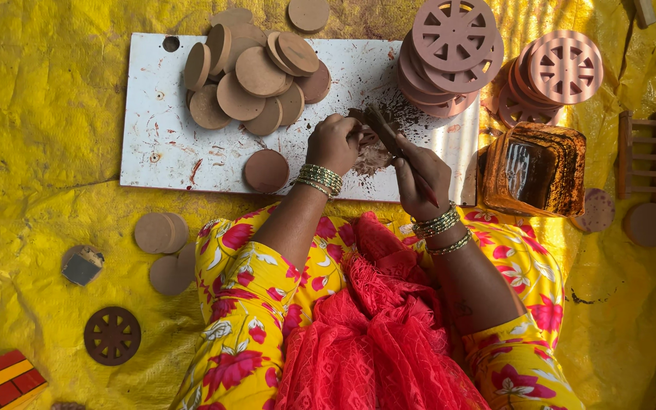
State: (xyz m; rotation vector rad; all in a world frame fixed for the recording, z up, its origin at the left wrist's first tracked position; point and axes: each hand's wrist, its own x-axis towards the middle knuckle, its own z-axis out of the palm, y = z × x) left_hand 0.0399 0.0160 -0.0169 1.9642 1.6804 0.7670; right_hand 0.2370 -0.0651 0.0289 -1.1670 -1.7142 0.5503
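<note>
Two hands, left hand point(333, 143) and right hand point(421, 173), carve one clay disc point(372, 150).

Board point(168, 144) sits upper-centre of frame on sheet point(39, 114). Plain discs point(256, 76) heaped on board's upper middle; one disc point(266, 170) alone near its lower edge. Both hands at board's right part: left hand point(334, 143) just left of right hand point(421, 175), w/ tool point(389, 137). Spoked-wheel stacks point(453, 53) upper right; tray point(534, 168) right of board. Loose discs point(162, 235) lower left.

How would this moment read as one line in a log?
left hand: holds clay disc on white board | right hand: cuts it with tool | plain discs | wheel stacks
</note>
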